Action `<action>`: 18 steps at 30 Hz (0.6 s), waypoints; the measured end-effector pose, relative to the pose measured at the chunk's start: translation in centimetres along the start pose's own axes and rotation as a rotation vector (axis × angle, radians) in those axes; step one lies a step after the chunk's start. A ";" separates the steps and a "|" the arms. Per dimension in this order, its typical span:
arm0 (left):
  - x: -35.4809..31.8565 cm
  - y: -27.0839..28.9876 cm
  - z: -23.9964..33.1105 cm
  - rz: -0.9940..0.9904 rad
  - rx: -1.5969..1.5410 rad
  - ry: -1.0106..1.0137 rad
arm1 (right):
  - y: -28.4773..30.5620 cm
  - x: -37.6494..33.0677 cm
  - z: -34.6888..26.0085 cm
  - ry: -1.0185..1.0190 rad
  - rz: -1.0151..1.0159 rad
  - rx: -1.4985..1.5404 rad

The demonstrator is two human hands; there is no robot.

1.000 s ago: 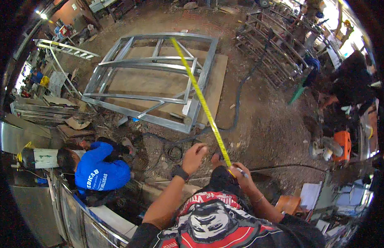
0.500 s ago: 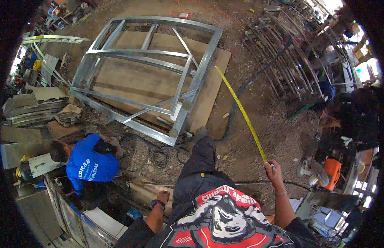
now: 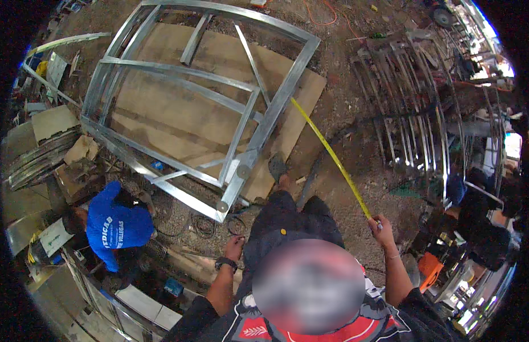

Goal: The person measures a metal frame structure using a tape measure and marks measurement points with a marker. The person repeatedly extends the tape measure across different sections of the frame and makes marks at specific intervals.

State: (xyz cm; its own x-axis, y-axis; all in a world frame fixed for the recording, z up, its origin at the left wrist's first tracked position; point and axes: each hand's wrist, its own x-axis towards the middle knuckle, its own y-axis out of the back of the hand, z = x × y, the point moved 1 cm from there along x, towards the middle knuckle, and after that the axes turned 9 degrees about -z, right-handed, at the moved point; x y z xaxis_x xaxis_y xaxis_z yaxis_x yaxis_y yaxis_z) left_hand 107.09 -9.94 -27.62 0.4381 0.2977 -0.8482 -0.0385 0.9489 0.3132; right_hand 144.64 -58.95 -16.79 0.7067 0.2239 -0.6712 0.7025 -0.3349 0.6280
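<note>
Yellow measuring tape [image 3: 333,157] runs from the right hand [image 3: 380,227], low and right of centre, up to the galvanised steel frame [image 3: 201,102] at the frame's right rail, mid-picture. That hand's grip is closed on the tape's near end; the left hand [image 3: 234,248], lower centre, hangs loose with nothing in it. Judging by this, the tape is already stretched out and the reading remains. A person in a blue shirt [image 3: 117,225] crouches at lower left.

shiny metal frame [image 3: 230,122] on matt wooden boards [image 3: 179,128]
</note>
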 end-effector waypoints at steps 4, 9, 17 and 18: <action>0.4 1.9 11.4 0.107 -0.304 0.103 | 7.7 6.1 -2.1 -0.043 -0.078 -0.101; 1.1 -3.3 11.9 0.215 -0.771 0.253 | 16.5 16.5 -5.9 -0.054 -0.165 -0.149; -2.1 -19.7 16.3 0.390 -0.529 0.382 | 28.3 34.9 -7.3 0.189 -0.343 -0.442; -3.0 -22.7 18.2 0.385 -0.421 0.350 | 29.3 37.1 -7.2 0.310 -0.349 -0.450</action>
State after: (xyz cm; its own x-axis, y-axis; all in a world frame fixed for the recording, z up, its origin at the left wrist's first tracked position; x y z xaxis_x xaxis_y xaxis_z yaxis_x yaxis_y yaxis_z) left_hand 122.97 -34.26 -24.41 0.0086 0.5724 -0.8200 -0.5123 0.7067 0.4880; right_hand 192.08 -53.90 -20.46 0.3742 0.5265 -0.7634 0.8145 0.2071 0.5420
